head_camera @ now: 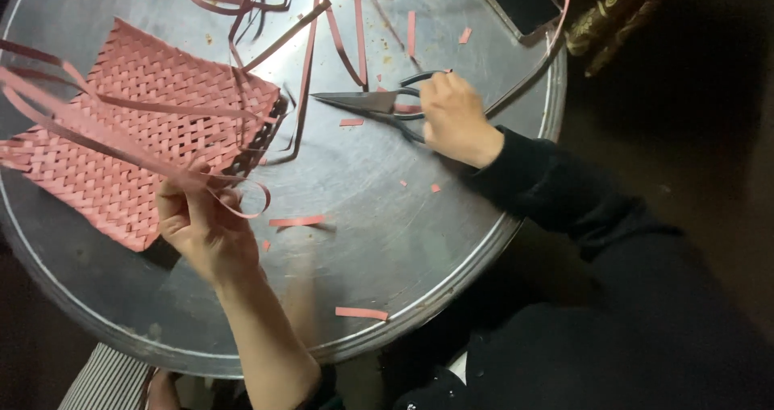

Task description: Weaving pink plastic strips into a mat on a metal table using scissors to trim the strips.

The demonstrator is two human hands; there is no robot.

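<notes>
A pink woven mat (137,136) of plaited strips lies on the left of a round metal tray (363,216). My left hand (201,220) pinches several long loose pink strips (89,112) that run off the mat's edge toward the upper left, one end curling by my fingers. My right hand (453,118) rests on the handles of dark metal scissors (367,102), which lie on the tray with blades pointing left and closed.
Loose pink strips (310,39) trail over the tray's far side. Short cut-off pieces (361,313) lie scattered on the metal. A dark flat rectangular object (524,3) sits at the tray's far right edge. Striped fabric (105,382) shows below the tray.
</notes>
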